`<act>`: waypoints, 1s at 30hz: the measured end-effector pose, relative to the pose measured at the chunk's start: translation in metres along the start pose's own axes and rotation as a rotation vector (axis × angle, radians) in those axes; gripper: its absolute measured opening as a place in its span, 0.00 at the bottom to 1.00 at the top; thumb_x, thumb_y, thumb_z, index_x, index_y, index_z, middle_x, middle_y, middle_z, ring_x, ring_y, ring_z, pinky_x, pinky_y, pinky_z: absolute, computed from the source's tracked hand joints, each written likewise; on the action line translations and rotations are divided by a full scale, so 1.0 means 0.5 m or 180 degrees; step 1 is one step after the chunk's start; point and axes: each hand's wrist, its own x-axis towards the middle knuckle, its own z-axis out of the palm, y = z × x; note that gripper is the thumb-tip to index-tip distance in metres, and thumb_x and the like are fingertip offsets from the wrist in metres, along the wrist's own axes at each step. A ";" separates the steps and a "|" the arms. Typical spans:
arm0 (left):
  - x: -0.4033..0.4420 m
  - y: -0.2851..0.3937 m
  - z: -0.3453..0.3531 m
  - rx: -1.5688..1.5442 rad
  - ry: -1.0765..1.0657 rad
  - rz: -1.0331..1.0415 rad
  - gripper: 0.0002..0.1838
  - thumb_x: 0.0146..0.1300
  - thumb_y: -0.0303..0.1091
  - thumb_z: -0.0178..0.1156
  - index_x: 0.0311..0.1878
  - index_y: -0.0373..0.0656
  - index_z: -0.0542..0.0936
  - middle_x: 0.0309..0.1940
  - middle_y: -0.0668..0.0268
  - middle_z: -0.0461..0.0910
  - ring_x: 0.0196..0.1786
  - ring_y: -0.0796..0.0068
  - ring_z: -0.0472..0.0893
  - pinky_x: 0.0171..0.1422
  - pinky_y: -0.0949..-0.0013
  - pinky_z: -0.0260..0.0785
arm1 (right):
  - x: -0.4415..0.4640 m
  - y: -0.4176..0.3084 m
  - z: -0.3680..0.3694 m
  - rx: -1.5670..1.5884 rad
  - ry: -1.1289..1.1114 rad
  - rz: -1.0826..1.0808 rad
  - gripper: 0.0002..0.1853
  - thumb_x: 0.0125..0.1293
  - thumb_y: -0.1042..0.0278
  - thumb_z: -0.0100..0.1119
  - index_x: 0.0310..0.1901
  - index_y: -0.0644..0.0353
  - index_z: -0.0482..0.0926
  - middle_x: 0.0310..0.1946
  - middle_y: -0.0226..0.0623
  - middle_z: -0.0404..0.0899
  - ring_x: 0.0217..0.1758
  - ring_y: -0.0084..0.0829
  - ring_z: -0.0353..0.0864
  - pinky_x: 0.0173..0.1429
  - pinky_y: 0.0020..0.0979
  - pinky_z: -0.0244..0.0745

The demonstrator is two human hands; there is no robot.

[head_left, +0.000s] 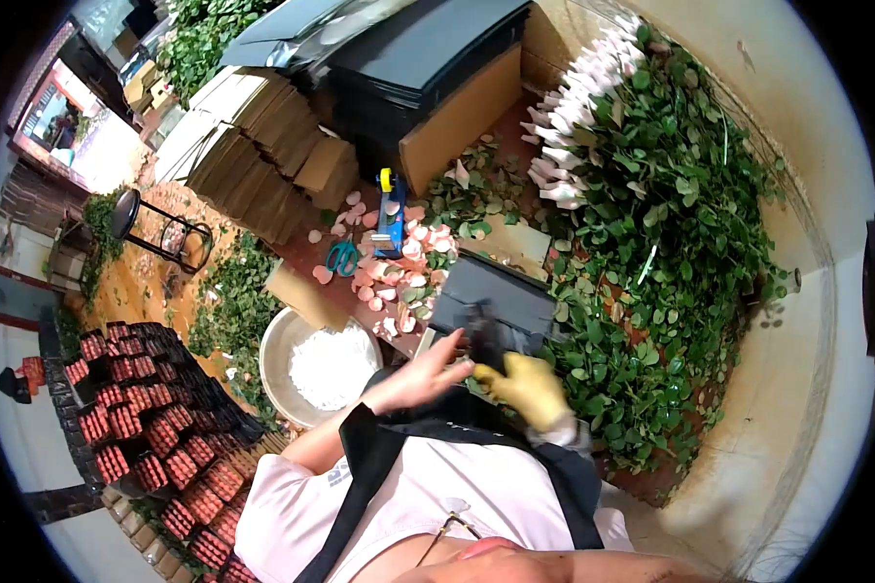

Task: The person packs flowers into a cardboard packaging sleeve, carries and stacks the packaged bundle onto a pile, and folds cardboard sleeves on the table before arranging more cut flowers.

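Observation:
My bare left hand [426, 377] is in front of my apron with its fingers stretched out and apart. Its fingertips are close to a dark, motion-blurred thing [486, 335]; whether they touch it I cannot tell. My right hand [529, 391] wears a yellow glove and is smeared by motion. The glove's fingers look closed at the lower end of that dark thing, whose kind does not show. Just beyond both hands lies a flat dark grey board or box [491, 291] on the table.
Pink petals [399, 272], teal-handled scissors [341, 258] and a blue tape dispenser [390, 228] lie ahead. A bowl of white material [272, 364] stands left. Wrapped leafy stems [642, 185] pile up right. Cardboard stacks [253, 146] and dark sheets [428, 58] stand behind.

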 end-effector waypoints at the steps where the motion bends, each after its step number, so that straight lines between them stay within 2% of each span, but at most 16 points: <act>1: -0.010 0.006 0.002 0.0161 0.0229 0.0003 0.37 0.75 0.41 0.54 0.75 0.29 0.51 0.70 0.45 0.64 0.72 0.59 0.66 0.74 0.62 0.58 | 0.029 -0.018 0.058 -0.0409 0.0084 -0.0491 0.23 0.64 0.47 0.63 0.40 0.64 0.81 0.38 0.54 0.84 0.41 0.54 0.84 0.47 0.46 0.78; 2: -0.011 0.001 -0.003 -0.0411 0.0792 -0.0174 0.42 0.70 0.45 0.60 0.73 0.23 0.54 0.70 0.34 0.60 0.74 0.52 0.64 0.76 0.61 0.56 | 0.057 -0.036 0.109 -0.0416 0.0042 -0.0841 0.24 0.64 0.47 0.63 0.48 0.63 0.79 0.43 0.51 0.84 0.44 0.52 0.83 0.49 0.48 0.77; 4: -0.018 -0.119 -0.034 0.0137 0.1462 0.0068 0.40 0.68 0.42 0.62 0.71 0.24 0.57 0.67 0.35 0.65 0.71 0.49 0.67 0.74 0.58 0.59 | 0.095 -0.101 0.088 -0.0397 -0.0798 -0.1260 0.25 0.65 0.49 0.63 0.53 0.62 0.78 0.43 0.51 0.84 0.44 0.48 0.85 0.49 0.43 0.79; 6: -0.025 -0.164 -0.108 0.0422 0.1680 -0.0232 0.34 0.60 0.40 0.69 0.65 0.34 0.70 0.55 0.45 0.76 0.59 0.43 0.75 0.66 0.54 0.66 | 0.170 -0.129 0.057 0.1258 -0.1749 -0.0986 0.24 0.71 0.52 0.58 0.63 0.57 0.75 0.48 0.42 0.83 0.48 0.31 0.84 0.54 0.30 0.78; 8: -0.004 -0.254 -0.152 0.1372 0.1810 -0.0470 0.35 0.53 0.38 0.72 0.65 0.40 0.71 0.50 0.49 0.76 0.55 0.47 0.76 0.59 0.53 0.68 | 0.298 -0.163 0.077 0.1425 -0.0456 -0.1880 0.23 0.73 0.57 0.59 0.65 0.57 0.74 0.57 0.36 0.79 0.56 0.25 0.78 0.60 0.28 0.74; 9: 0.014 -0.276 -0.167 0.1671 0.1746 -0.0520 0.36 0.50 0.38 0.73 0.63 0.42 0.73 0.50 0.51 0.75 0.55 0.49 0.75 0.57 0.52 0.68 | 0.320 -0.239 0.052 0.1916 -0.0194 -0.1220 0.22 0.73 0.61 0.58 0.65 0.59 0.74 0.57 0.36 0.78 0.57 0.26 0.77 0.62 0.28 0.73; 10: 0.031 -0.297 -0.180 0.1972 0.1671 -0.0568 0.36 0.47 0.38 0.73 0.62 0.43 0.74 0.49 0.53 0.75 0.54 0.50 0.75 0.56 0.51 0.68 | 0.418 -0.251 0.088 0.2170 0.0440 -0.1685 0.22 0.74 0.63 0.58 0.65 0.61 0.73 0.58 0.36 0.77 0.58 0.27 0.77 0.64 0.29 0.72; 12: 0.060 -0.343 -0.188 0.2657 0.1488 -0.0283 0.40 0.46 0.40 0.73 0.65 0.44 0.73 0.51 0.59 0.75 0.57 0.56 0.74 0.56 0.54 0.66 | 0.535 -0.299 0.119 0.2949 0.0758 -0.1087 0.24 0.73 0.63 0.58 0.65 0.67 0.70 0.57 0.41 0.77 0.57 0.28 0.77 0.62 0.28 0.71; 14: 0.088 -0.403 -0.175 0.3116 0.1443 -0.0133 0.40 0.48 0.38 0.73 0.67 0.42 0.71 0.54 0.58 0.75 0.57 0.55 0.74 0.59 0.55 0.65 | 0.693 -0.269 0.157 0.2051 0.0425 -0.0467 0.24 0.74 0.59 0.57 0.60 0.71 0.72 0.50 0.42 0.81 0.51 0.29 0.80 0.56 0.29 0.75; 16: 0.072 -0.378 -0.186 0.2991 0.1433 -0.0104 0.40 0.50 0.37 0.72 0.68 0.41 0.70 0.57 0.56 0.74 0.59 0.54 0.73 0.63 0.54 0.64 | 0.685 -0.280 0.123 0.2923 -0.0773 -0.0111 0.20 0.74 0.58 0.57 0.53 0.69 0.76 0.44 0.41 0.83 0.43 0.28 0.81 0.50 0.29 0.78; 18: 0.035 -0.333 -0.209 0.2457 0.1697 0.0068 0.39 0.52 0.38 0.71 0.68 0.41 0.69 0.59 0.55 0.73 0.61 0.54 0.71 0.66 0.53 0.62 | 0.677 -0.271 0.127 0.2533 0.0030 -0.0766 0.13 0.75 0.62 0.55 0.44 0.66 0.79 0.35 0.37 0.84 0.34 0.27 0.82 0.43 0.27 0.81; 22: -0.019 -0.384 -0.203 0.1943 0.1940 -0.0424 0.37 0.53 0.34 0.70 0.67 0.42 0.69 0.58 0.56 0.72 0.62 0.52 0.70 0.65 0.52 0.63 | 0.562 -0.260 0.210 0.2417 -0.0366 0.0090 0.09 0.73 0.65 0.58 0.39 0.62 0.82 0.29 0.34 0.83 0.28 0.24 0.81 0.31 0.27 0.77; 26: -0.016 -0.338 -0.234 0.1976 0.2126 -0.0157 0.30 0.55 0.31 0.67 0.63 0.42 0.73 0.56 0.55 0.73 0.61 0.52 0.71 0.64 0.52 0.64 | 0.552 -0.237 0.263 -0.1433 0.0780 -0.0447 0.16 0.68 0.57 0.55 0.37 0.61 0.85 0.31 0.48 0.85 0.34 0.45 0.86 0.41 0.44 0.80; 27: -0.015 -0.314 -0.251 0.1965 0.2169 -0.0098 0.26 0.56 0.30 0.66 0.61 0.41 0.75 0.55 0.55 0.74 0.60 0.51 0.71 0.64 0.52 0.64 | 0.567 -0.222 0.281 -0.0920 0.0714 -0.0220 0.18 0.66 0.55 0.53 0.39 0.61 0.85 0.33 0.52 0.84 0.38 0.54 0.83 0.48 0.50 0.77; 28: -0.015 -0.309 -0.261 0.1989 0.2274 -0.0045 0.24 0.57 0.30 0.65 0.59 0.40 0.76 0.55 0.55 0.74 0.60 0.51 0.71 0.64 0.52 0.64 | 0.537 -0.246 0.254 -0.0891 0.0415 -0.0181 0.17 0.68 0.54 0.53 0.40 0.58 0.85 0.32 0.45 0.86 0.37 0.43 0.86 0.45 0.44 0.79; 30: -0.019 -0.301 -0.287 0.1918 0.2244 -0.0009 0.24 0.57 0.29 0.64 0.58 0.40 0.76 0.54 0.56 0.75 0.60 0.51 0.71 0.64 0.52 0.64 | 0.406 -0.311 0.138 0.1175 0.0117 -0.0085 0.17 0.72 0.54 0.55 0.39 0.60 0.85 0.32 0.41 0.86 0.36 0.32 0.86 0.42 0.36 0.81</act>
